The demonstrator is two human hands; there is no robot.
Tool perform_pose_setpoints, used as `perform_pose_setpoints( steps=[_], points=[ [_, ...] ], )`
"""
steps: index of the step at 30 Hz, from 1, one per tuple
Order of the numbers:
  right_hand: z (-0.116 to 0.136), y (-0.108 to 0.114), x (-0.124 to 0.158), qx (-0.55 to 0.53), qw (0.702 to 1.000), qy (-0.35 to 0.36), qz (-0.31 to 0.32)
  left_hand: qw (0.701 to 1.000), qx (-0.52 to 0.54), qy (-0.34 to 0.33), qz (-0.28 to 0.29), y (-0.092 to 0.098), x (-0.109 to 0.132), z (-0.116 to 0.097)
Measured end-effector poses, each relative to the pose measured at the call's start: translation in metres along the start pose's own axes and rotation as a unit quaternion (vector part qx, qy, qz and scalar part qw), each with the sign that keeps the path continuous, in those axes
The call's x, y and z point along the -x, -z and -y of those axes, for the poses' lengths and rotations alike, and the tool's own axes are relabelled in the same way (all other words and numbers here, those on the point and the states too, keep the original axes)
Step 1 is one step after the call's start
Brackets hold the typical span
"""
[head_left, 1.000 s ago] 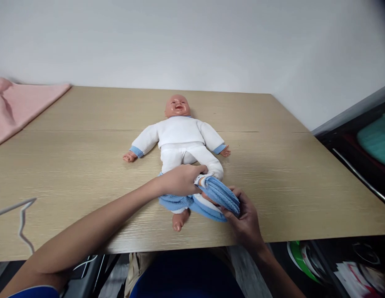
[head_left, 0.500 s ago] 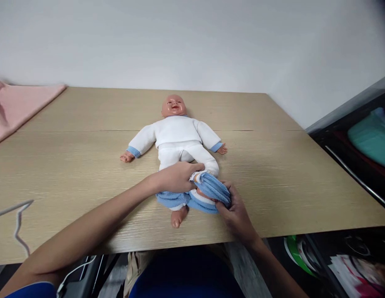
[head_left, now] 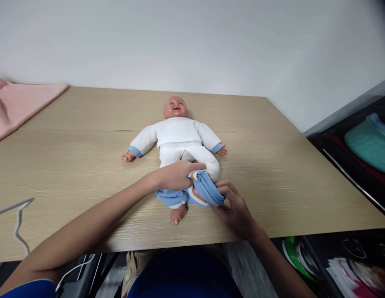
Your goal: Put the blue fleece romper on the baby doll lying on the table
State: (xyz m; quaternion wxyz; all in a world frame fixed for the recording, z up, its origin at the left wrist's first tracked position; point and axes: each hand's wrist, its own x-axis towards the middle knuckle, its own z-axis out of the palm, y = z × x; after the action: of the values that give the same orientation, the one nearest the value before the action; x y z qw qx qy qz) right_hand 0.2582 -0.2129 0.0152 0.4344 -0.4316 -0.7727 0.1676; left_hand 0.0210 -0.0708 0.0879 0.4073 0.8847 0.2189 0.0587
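Note:
A baby doll [head_left: 182, 131] in a white top lies on its back on the table, head toward the wall. Blue terry trousers [head_left: 207, 188] are bunched about its lower legs, and one bare foot [head_left: 178, 214] pokes out of a leg opening. My left hand [head_left: 179, 174] lies across the doll's legs, its fingers pinching the white-edged band of the trousers. On the other side, my right hand [head_left: 235, 209] grips the blue cloth around the doll's other foot, which is mostly covered.
Pink cloth [head_left: 21, 105] lies on the table [head_left: 285, 182] at the far left. A bent white wire [head_left: 18, 219] stands at the near left edge. Beyond the right edge are a dark shelf holding teal cloth [head_left: 370, 142] and, lower, a green-rimmed roll [head_left: 294, 252].
My right hand has shifted its hold on the blue cloth, its fingers now higher along the outer side. The cloth sits slightly narrower and further left. My left hand stays nearly in place.

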Motion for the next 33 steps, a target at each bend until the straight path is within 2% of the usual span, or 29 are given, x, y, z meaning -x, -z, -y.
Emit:
perform_pose_setpoints(
  steps=[3, 6, 11, 15, 21, 24, 28, 30, 33],
  points=[
    [-0.003, 0.006, 0.001, 0.023, 0.999, 0.025, 0.019, 0.998, -0.057, -0.003, 0.004, 0.000, 0.001, -0.001],
    [-0.004, 0.009, 0.001, 0.057, 0.997, 0.046, 0.023, 0.998, -0.062, 0.001, 0.005, 0.000, 0.002, -0.003],
    [-0.004, 0.006, 0.002, 0.090, 0.995, 0.050, -0.005, 0.999, 0.034, -0.009, -0.008, 0.002, 0.001, -0.002],
    [0.003, 0.002, -0.002, 0.081, 0.996, 0.012, -0.039, 0.992, 0.125, -0.002, -0.016, 0.005, -0.003, 0.000],
    [0.006, -0.001, -0.002, 0.017, 0.999, -0.043, -0.014, 0.983, 0.184, 0.005, 0.019, 0.009, -0.004, 0.004],
    [0.004, -0.006, 0.001, 0.023, 0.999, -0.033, -0.021, 0.976, 0.215, 0.004, 0.017, 0.010, -0.004, 0.004],
    [-0.001, -0.008, 0.006, 0.046, 0.997, -0.021, -0.064, 0.964, 0.261, -0.047, 0.034, 0.010, -0.004, 0.000],
    [-0.003, -0.005, 0.008, 0.007, 0.995, -0.069, -0.078, 0.964, 0.252, -0.072, 0.052, 0.007, -0.005, 0.000],
    [-0.004, 0.002, 0.008, -0.132, 0.982, -0.128, -0.028, 0.973, 0.212, -0.083, 0.035, 0.003, -0.006, 0.004]
  ],
)
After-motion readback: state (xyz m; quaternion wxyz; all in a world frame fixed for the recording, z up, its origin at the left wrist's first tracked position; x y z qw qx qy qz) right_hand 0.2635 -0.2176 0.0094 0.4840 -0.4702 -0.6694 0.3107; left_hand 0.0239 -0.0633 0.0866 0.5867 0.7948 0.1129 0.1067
